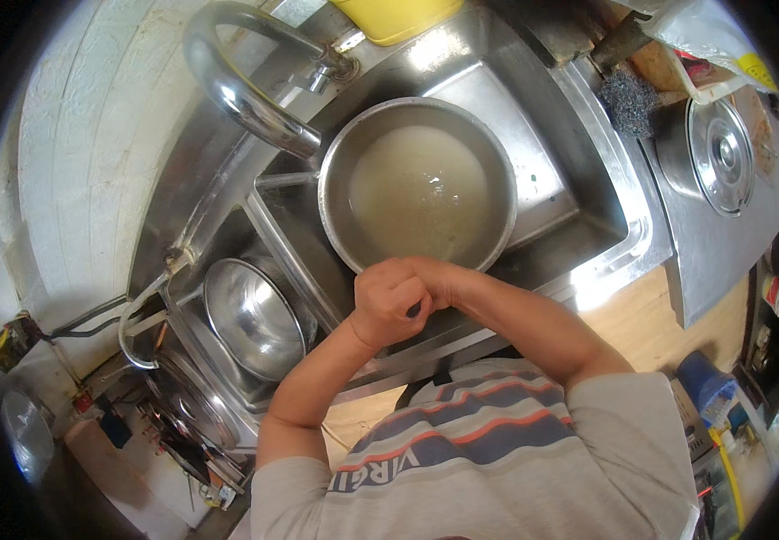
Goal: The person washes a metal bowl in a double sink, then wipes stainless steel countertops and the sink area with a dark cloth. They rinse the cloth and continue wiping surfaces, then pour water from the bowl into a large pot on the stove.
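Observation:
A large round metal pot [331,196] stands in the sink, part full of cloudy, pale liquid [416,196]. Both my hands are pressed together over its near rim. My left hand [389,300] is curled, with its fingers bent in toward the other hand. Partly hidden behind it, my right hand [435,278] has its fingers out of sight. A small dark spot shows within the curl of my left hand; whether it is a gap or a held thing is unclear.
A curved chrome faucet [254,111] reaches toward the pot's left rim. The left basin holds a shiny metal bowl [254,317]. A yellow container [399,17] sits behind the sink. At right are a steel-wool scourer [627,104] and a lidded metal pot [674,152].

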The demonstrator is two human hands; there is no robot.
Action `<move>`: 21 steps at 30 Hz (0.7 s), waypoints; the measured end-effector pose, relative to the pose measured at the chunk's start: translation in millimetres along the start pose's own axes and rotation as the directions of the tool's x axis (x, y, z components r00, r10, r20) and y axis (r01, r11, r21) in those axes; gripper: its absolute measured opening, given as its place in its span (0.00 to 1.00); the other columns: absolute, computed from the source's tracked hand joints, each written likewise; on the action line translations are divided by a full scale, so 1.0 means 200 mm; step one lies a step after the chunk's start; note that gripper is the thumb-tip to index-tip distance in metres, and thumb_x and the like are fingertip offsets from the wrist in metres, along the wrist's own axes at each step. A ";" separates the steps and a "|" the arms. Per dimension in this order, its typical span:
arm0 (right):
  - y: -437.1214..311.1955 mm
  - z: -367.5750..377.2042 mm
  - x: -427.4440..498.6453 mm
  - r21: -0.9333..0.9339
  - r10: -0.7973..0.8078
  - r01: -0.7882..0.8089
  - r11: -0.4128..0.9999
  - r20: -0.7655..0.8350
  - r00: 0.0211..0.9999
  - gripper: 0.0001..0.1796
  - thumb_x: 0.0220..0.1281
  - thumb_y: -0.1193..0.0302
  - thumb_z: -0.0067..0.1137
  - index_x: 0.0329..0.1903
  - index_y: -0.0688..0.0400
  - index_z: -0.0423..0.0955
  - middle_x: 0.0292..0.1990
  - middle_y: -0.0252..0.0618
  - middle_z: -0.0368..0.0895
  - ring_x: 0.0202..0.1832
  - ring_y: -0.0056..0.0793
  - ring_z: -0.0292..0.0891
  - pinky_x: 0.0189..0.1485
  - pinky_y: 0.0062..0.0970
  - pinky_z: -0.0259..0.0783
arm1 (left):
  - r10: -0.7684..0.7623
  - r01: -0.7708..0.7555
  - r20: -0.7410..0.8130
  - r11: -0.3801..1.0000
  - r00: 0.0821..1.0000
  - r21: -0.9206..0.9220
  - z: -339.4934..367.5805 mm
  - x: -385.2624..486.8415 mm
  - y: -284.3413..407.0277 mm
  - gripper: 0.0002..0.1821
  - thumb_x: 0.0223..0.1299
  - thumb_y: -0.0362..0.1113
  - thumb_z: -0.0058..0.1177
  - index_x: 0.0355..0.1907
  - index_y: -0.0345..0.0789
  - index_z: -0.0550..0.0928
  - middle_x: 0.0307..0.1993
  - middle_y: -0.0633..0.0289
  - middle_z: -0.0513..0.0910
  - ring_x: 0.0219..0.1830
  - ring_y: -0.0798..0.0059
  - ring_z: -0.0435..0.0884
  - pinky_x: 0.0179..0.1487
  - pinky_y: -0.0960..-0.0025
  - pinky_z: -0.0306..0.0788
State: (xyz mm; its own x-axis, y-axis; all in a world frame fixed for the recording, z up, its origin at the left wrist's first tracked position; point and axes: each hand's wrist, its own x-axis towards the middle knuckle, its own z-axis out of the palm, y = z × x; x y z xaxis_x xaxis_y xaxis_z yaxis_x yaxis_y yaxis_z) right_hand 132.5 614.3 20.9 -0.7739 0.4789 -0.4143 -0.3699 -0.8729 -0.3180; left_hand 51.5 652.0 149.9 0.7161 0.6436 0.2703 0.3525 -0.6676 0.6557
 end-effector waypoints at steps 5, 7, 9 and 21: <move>-0.06 -0.06 -0.03 -0.045 -0.022 -0.002 0.999 -0.531 0.847 0.15 0.54 0.59 0.54 0.38 0.56 0.75 0.35 0.39 0.78 0.33 0.31 0.75 0.29 0.33 0.71 | -0.449 0.463 0.119 0.877 0.885 -0.133 0.18 -0.17 -0.31 0.06 0.41 0.29 0.57 0.25 0.36 0.74 0.28 0.58 0.74 0.32 0.62 0.75 0.35 0.67 0.69; -0.16 -0.08 -0.14 -0.272 -0.226 0.019 0.962 -0.757 0.613 0.22 0.56 0.54 0.54 0.42 0.61 0.74 0.34 0.39 0.78 0.33 0.30 0.75 0.32 0.28 0.71 | -0.622 0.623 0.089 0.749 0.778 -0.226 0.25 -0.23 -0.38 0.16 0.43 0.31 0.60 0.39 0.36 0.76 0.40 0.57 0.73 0.45 0.61 0.72 0.49 0.67 0.68; -0.28 -0.06 -0.39 -0.425 -0.394 0.066 0.903 -0.753 0.528 0.20 0.57 0.56 0.56 0.41 0.60 0.74 0.34 0.38 0.78 0.33 0.30 0.75 0.35 0.26 0.71 | -0.684 0.656 0.130 0.602 0.718 -0.456 0.28 -0.29 -0.44 0.27 0.51 0.33 0.57 0.57 0.41 0.69 0.54 0.57 0.67 0.57 0.63 0.66 0.58 0.64 0.64; 0.00 -0.43 -1.69 -0.593 -0.956 -0.776 0.213 0.038 -0.291 0.26 0.59 0.67 0.56 0.58 0.63 0.62 0.54 0.52 0.66 0.55 0.48 0.62 0.59 0.43 0.58 | -0.913 0.743 0.287 -0.403 -0.288 -0.534 0.29 -0.53 -0.48 0.37 0.55 0.49 0.52 0.63 0.30 0.60 0.58 0.48 0.65 0.55 0.56 0.65 0.54 0.54 0.62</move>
State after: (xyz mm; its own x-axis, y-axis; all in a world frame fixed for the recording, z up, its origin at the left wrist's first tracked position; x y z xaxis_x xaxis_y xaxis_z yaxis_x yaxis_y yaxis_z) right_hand 437.6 459.6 88.1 0.5594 0.6913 0.4574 0.8271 -0.5024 -0.2521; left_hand -22.9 625.9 16.6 -0.3553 0.3168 -0.8795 0.0688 0.9471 0.3134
